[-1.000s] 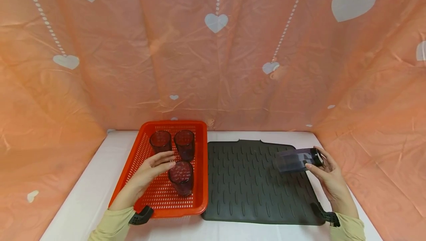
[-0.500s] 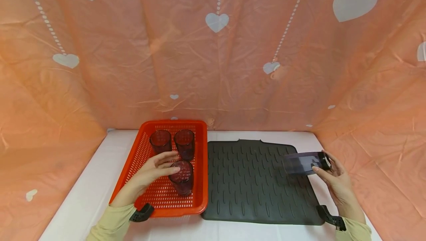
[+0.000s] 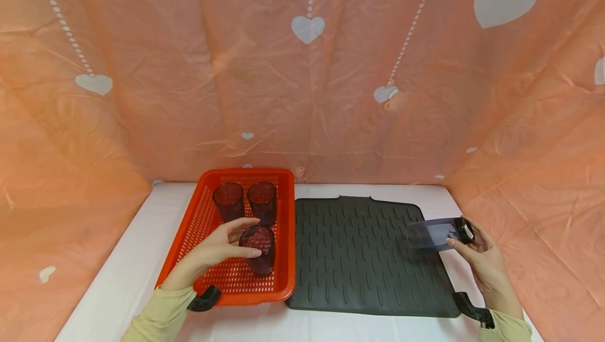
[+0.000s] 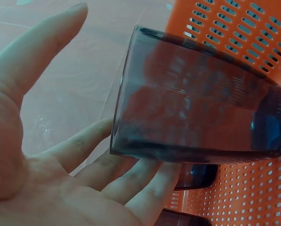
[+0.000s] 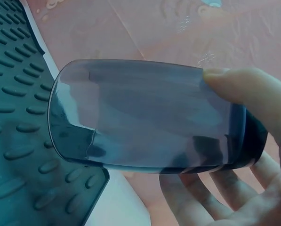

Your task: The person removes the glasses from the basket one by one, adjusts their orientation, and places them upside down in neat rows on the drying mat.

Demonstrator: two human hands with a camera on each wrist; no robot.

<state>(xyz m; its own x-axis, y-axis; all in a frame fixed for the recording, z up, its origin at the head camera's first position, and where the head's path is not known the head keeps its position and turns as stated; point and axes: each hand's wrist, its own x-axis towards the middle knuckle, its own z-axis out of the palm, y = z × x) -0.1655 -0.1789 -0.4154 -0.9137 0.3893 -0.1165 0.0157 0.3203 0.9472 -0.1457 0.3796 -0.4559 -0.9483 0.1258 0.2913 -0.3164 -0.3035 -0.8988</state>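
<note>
My right hand [image 3: 484, 258] holds a tinted drinking glass [image 5: 145, 117] near its dark, thick base, thumb on one side and fingers on the other. That glass lies sideways in the air, its mouth pointing left over the right edge of the black ribbed mat [image 3: 359, 263]. At the left, my left hand [image 3: 219, 247] reaches around an upright purple glass [image 3: 262, 263] in the orange basket [image 3: 285, 284]. In the left wrist view its thumb [image 4: 41, 52] stands apart from this glass [image 4: 192, 99], while the fingers extend behind the rim.
Two more purple glasses, one back left [image 3: 229, 203] and one back right [image 3: 263, 203], stand in the basket. The basket sits against the mat's left side on a white tabletop [image 3: 331, 326]. An orange curtain with hearts [image 3: 331, 95] hangs behind and at both sides.
My right hand has moved right and slightly toward me with its glass. The left hand has moved right, its thumb and fingers now on either side of the front glass.
</note>
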